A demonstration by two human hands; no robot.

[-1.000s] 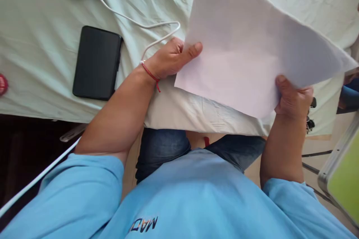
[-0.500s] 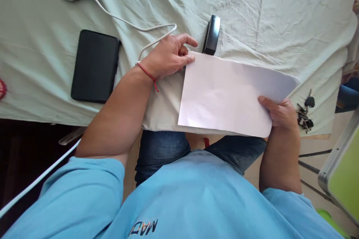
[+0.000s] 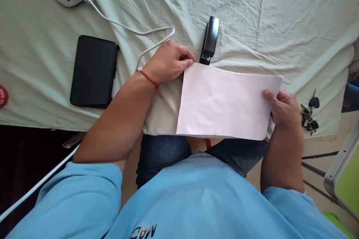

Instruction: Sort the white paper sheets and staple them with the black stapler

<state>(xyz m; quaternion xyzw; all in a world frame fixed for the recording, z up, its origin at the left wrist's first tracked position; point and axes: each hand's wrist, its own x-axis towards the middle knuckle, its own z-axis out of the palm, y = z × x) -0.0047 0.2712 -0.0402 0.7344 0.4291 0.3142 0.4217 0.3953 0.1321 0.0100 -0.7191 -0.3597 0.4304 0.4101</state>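
Keep the white paper (image 3: 224,104) flat, its edges even. It lies just on the person's side of the black stapler (image 3: 211,39); contact is hard to judge. Left of the stapler, the left hand (image 3: 170,61) pinches the paper's corner; well right of it, the right hand (image 3: 285,110) grips the opposite edge, thumb on top.

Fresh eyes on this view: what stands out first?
The white paper, pinched at its far left corner by the left hand and gripped at its right edge by the right hand. A black stapler lies just beyond its far edge; a black tablet-like slab lies farther left.
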